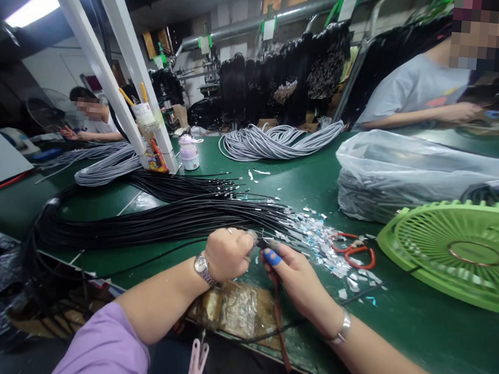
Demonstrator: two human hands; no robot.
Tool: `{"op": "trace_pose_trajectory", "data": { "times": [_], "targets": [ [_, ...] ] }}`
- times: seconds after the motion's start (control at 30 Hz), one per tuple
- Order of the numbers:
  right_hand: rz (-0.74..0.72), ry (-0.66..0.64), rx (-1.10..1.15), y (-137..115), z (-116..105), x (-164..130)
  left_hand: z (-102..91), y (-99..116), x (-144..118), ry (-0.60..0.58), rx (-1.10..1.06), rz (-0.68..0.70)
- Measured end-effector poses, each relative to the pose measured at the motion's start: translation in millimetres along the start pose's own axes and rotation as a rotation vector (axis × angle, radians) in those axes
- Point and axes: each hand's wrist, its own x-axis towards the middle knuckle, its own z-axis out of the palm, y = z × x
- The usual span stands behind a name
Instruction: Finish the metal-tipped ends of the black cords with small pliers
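Observation:
My left hand (228,254) is closed in a fist around a black cable, its thumb pressed near the cable's end. Close beside it, my right hand (288,266) pinches at the same cable end (262,243), where a thin wire sticks up; the fingers partly hide it. Blue tape wraps my right thumb. A dark red-brown strip (279,323) hangs below my right hand. Behind both hands lies a thick bundle of black cables (150,222), its ends pointing right toward scattered white and blue scraps (323,240).
Red-handled scissors (360,256) lie right of the scraps, beside a green fan (466,252). A plastic bag of cables (390,176) and a grey cable coil (275,142) lie farther back. A white post (152,97) rises at left. Two people sit across the table.

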Motion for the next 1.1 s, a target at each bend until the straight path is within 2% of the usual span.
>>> {"op": "trace_pose_trajectory", "data": {
  "times": [0.23,0.5,0.7,0.87,1.1],
  "targets": [
    [-0.004,0.008,0.012,-1.3,1.5,0.3,-1.2,2.3,2.3,0.08,0.095,0.013],
    [0.059,-0.01,0.082,-1.1,0.9,0.7,1.5,1.2,0.3,0.019,0.074,0.011],
    [0.077,-0.017,0.121,0.8,0.4,3.4,0.6,1.3,1.5,0.028,0.074,-0.002],
    [-0.004,0.018,0.032,-1.5,-0.7,4.7,0.0,-0.6,3.7,0.006,0.022,-0.019],
    [-0.086,0.008,-0.072,-2.6,-3.7,6.6,3.5,-3.7,4.5,-0.094,-0.178,-0.164]
  ]
}}
